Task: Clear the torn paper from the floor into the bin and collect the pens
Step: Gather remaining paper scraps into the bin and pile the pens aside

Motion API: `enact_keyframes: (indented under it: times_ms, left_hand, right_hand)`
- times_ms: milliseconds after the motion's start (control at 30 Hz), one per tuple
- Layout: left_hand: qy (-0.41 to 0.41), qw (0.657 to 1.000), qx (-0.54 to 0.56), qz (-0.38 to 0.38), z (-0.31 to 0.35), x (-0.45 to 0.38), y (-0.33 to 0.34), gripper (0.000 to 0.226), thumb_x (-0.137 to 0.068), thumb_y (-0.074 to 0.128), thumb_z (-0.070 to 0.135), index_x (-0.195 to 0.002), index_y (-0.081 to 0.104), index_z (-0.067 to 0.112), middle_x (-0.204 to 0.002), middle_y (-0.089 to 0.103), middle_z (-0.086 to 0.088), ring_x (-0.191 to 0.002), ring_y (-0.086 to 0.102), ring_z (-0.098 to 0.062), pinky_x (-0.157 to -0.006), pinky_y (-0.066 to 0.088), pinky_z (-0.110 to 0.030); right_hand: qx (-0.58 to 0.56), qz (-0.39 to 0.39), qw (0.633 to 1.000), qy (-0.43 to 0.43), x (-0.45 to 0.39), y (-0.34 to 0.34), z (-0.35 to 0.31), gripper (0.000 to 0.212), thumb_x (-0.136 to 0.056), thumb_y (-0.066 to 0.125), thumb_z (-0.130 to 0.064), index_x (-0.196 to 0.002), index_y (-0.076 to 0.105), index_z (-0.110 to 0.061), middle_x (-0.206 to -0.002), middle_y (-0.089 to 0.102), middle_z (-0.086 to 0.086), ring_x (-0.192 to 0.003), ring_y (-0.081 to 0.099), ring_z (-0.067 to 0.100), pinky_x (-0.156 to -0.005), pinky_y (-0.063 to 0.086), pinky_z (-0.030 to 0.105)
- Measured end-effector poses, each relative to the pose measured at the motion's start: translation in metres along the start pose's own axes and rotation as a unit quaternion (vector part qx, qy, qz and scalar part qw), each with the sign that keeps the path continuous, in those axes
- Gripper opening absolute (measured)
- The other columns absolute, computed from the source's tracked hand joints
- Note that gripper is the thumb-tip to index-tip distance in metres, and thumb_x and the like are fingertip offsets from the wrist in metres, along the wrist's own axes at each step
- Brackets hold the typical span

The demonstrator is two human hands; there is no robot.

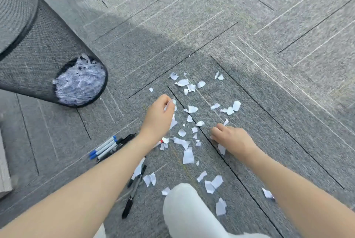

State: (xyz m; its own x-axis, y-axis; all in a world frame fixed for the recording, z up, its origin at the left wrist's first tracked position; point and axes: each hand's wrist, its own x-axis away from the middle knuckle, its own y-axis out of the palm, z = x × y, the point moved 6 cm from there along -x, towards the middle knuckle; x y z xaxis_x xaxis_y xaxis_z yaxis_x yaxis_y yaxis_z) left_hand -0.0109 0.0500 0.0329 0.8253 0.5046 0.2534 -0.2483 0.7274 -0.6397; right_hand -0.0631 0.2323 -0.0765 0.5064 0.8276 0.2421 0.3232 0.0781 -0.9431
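Observation:
Several torn white paper scraps [188, 156] lie scattered over the grey carpet in front of me. My left hand [158, 116] is raised a little above the floor and holds a few scraps, with one piece pinched at its fingertips. My right hand [231, 138] is down on the carpet, its fingers curled over scraps, with white pieces showing at its edge. A black mesh bin [26, 38] stands at the upper left with a heap of torn paper in its bottom. Blue-capped pens [104, 146] lie bunched under my left forearm, and black pens [132, 193] lie nearer my knee.
My knee in white trousers [184, 210] fills the bottom centre. The corner of a pale piece of furniture [3, 176] juts in at the left edge. Carpet tiles with dark and light lines stretch away to the right and top.

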Motion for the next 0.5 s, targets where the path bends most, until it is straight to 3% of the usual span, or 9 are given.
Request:
enact_keyframes:
  times_ms: [67, 133, 200, 233, 300, 367, 433, 500]
  left_hand:
    - [0.007, 0.998, 0.052, 0.040, 0.015, -0.017, -0.029, 0.025, -0.096, 0.041, 0.021, -0.072, 0.042, 0.015, -0.064, 0.037, 0.005, -0.059, 0.033, -0.009, -0.056, 0.030, -0.021]
    - [0.010, 0.992, 0.106, 0.067, 0.030, -0.033, -0.061, 0.028, -0.097, 0.041, 0.021, -0.068, 0.040, 0.019, -0.061, 0.035, 0.006, -0.055, 0.031, -0.009, -0.055, 0.029, -0.024]
    - [0.011, 0.979, 0.177, 0.096, 0.039, -0.049, -0.098, 0.031, -0.097, 0.041, 0.018, -0.066, 0.039, 0.021, -0.059, 0.033, 0.006, -0.052, 0.028, -0.007, -0.051, 0.025, -0.021]
    - [0.013, 0.971, 0.207, 0.117, 0.042, -0.057, -0.121, 0.032, -0.096, 0.042, 0.017, -0.065, 0.039, 0.021, -0.059, 0.033, 0.006, -0.052, 0.028, -0.007, -0.050, 0.023, -0.021]
    - [0.014, 0.950, 0.252, 0.185, 0.045, -0.073, -0.175, 0.032, -0.095, 0.044, 0.016, -0.064, 0.039, 0.020, -0.059, 0.033, 0.006, -0.052, 0.027, -0.008, -0.050, 0.022, -0.023]
    - [0.014, 0.900, 0.329, 0.287, 0.043, -0.083, -0.244, 0.031, -0.092, 0.047, 0.016, -0.063, 0.040, 0.021, -0.060, 0.034, 0.005, -0.056, 0.029, -0.011, -0.052, 0.024, -0.028]
    - [0.022, 0.825, 0.415, 0.383, 0.033, -0.087, -0.314, 0.031, -0.091, 0.048, 0.017, -0.061, 0.040, 0.021, -0.059, 0.037, 0.003, -0.060, 0.033, -0.018, -0.057, 0.028, -0.032]
    - [0.027, 0.776, 0.417, 0.473, 0.012, -0.086, -0.372, 0.032, -0.090, 0.046, 0.018, -0.060, 0.038, 0.019, -0.057, 0.038, 0.003, -0.057, 0.034, -0.018, -0.058, 0.031, -0.033]
  right_hand:
    - [-0.005, -0.068, 0.997, 0.032, -0.013, -0.007, -0.004, 0.036, -0.084, 0.065, -0.021, -0.087, 0.029, -0.022, -0.064, 0.041, -0.009, -0.042, 0.046, 0.012, -0.033, 0.030, 0.024]
    - [-0.110, -0.033, 0.986, 0.117, -0.025, -0.025, -0.010, 0.013, -0.094, 0.049, -0.021, -0.096, 0.036, -0.021, -0.072, 0.049, -0.008, -0.056, 0.053, 0.014, -0.048, 0.043, 0.026]
    - [-0.311, 0.015, 0.928, 0.205, -0.041, -0.055, -0.026, 0.008, -0.096, 0.043, -0.022, -0.095, 0.047, -0.015, -0.081, 0.058, 0.000, -0.062, 0.053, 0.012, -0.056, 0.043, 0.022]
    - [-0.396, 0.041, 0.891, 0.218, -0.053, -0.073, -0.038, 0.011, -0.095, 0.043, -0.024, -0.093, 0.048, -0.014, -0.082, 0.059, 0.002, -0.060, 0.051, 0.009, -0.055, 0.041, 0.019]
    - [-0.480, 0.069, 0.850, 0.206, -0.090, -0.117, -0.067, 0.019, -0.094, 0.043, -0.030, -0.092, 0.050, -0.012, -0.081, 0.058, 0.006, -0.062, 0.050, 0.009, -0.055, 0.039, 0.018]
    - [-0.538, 0.078, 0.823, 0.165, -0.131, -0.173, -0.108, 0.025, -0.094, 0.043, -0.033, -0.088, 0.050, -0.010, -0.071, 0.052, 0.005, -0.058, 0.045, 0.010, -0.050, 0.037, 0.019]
    - [-0.597, 0.096, 0.788, 0.113, -0.171, -0.234, -0.158, 0.025, -0.094, 0.045, -0.033, -0.083, 0.049, -0.011, -0.063, 0.045, -0.001, -0.051, 0.038, 0.009, -0.045, 0.033, 0.022]
    - [-0.639, 0.108, 0.758, 0.073, -0.207, -0.285, -0.208, 0.024, -0.094, 0.047, -0.034, -0.083, 0.047, -0.012, -0.062, 0.043, -0.002, -0.048, 0.036, 0.009, -0.045, 0.031, 0.025]
